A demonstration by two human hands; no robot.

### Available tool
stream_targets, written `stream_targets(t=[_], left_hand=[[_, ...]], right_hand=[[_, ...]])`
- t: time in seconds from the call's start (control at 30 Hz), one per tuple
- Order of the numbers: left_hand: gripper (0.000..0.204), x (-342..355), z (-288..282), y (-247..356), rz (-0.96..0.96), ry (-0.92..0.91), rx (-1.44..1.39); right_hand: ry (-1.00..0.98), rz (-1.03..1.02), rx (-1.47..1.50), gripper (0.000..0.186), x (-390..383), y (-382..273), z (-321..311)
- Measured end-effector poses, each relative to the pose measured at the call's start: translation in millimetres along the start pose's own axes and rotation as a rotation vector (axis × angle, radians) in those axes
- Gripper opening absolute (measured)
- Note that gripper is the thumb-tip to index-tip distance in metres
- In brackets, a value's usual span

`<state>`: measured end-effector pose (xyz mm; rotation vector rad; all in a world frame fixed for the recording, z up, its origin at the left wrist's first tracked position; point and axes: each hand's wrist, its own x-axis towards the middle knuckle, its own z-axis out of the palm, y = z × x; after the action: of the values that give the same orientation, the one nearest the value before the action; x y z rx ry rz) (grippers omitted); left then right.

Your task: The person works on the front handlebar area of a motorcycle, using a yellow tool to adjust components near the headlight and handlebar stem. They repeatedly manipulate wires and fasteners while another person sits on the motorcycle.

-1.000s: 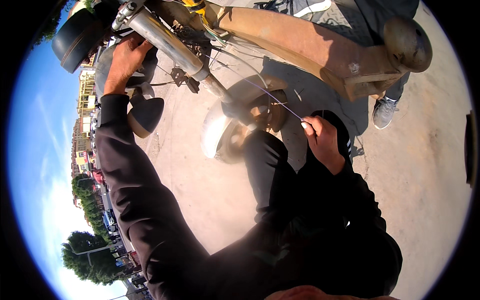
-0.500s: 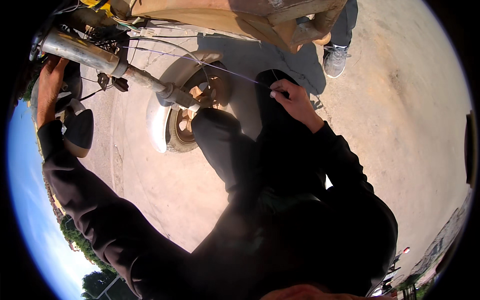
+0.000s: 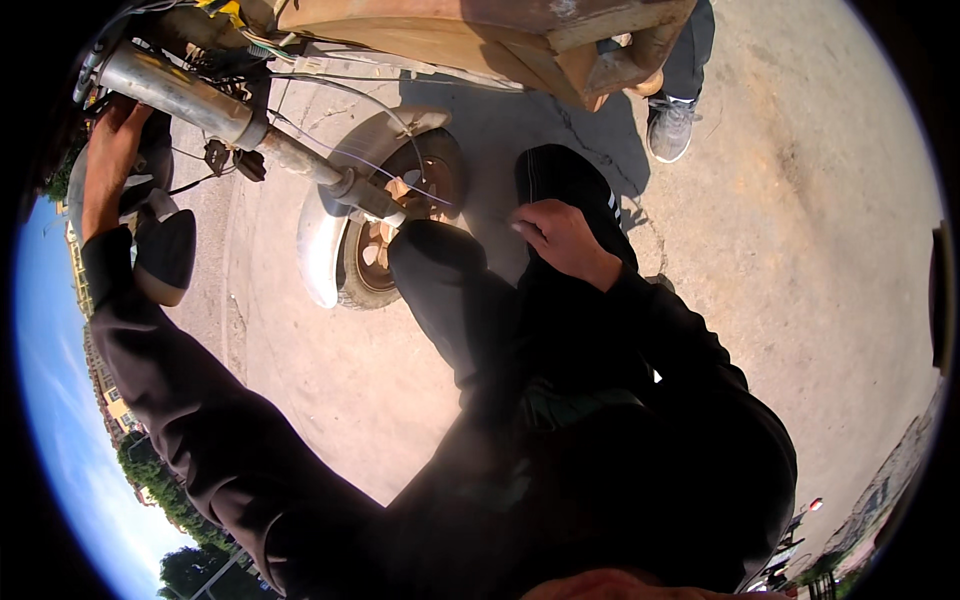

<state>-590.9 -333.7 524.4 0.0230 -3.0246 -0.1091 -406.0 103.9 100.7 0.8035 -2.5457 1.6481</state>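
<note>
My left hand (image 3: 112, 170) reaches up behind the metal fork tube (image 3: 180, 92) at the upper left; its fingertips are hidden there. My right hand (image 3: 568, 238) is closed, thumb against curled fingers, above my dark-clad right knee. A thin purple wire (image 3: 365, 160) runs from the wire bundle near the fork toward this hand. Its visible end lies short of my fingers, and I cannot make out anything between them. Past the fork's lower end is a wheel (image 3: 368, 268) under a silver fender (image 3: 318, 240).
A tan, worn body panel (image 3: 420, 32) spans the top, with loose cables (image 3: 345, 88) below it. Another person's grey sneaker (image 3: 671, 128) stands at the upper right. A dark rounded part (image 3: 166, 250) sits beside my left wrist. Around me is sunlit concrete (image 3: 800, 250).
My right hand has moved down and slightly toward me. The purple wire, which reached that hand before, now hangs lower with its visible end apart from it. My left hand stays behind the fork.
</note>
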Motion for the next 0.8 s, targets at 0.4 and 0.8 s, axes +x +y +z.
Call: stream_targets(t=[0.4, 0.8], left_hand=[[0.042, -30, -11, 65, -0.026, 0.037, 0.297], [0.04, -31, -2, 69, 0.048, 0.068, 0.355]], right_hand=[[-0.007, -0.166, 0.107, 0.011, 41, -75, 1], [-0.273, 0.068, 0.496, 0.029, 68, -120, -8]])
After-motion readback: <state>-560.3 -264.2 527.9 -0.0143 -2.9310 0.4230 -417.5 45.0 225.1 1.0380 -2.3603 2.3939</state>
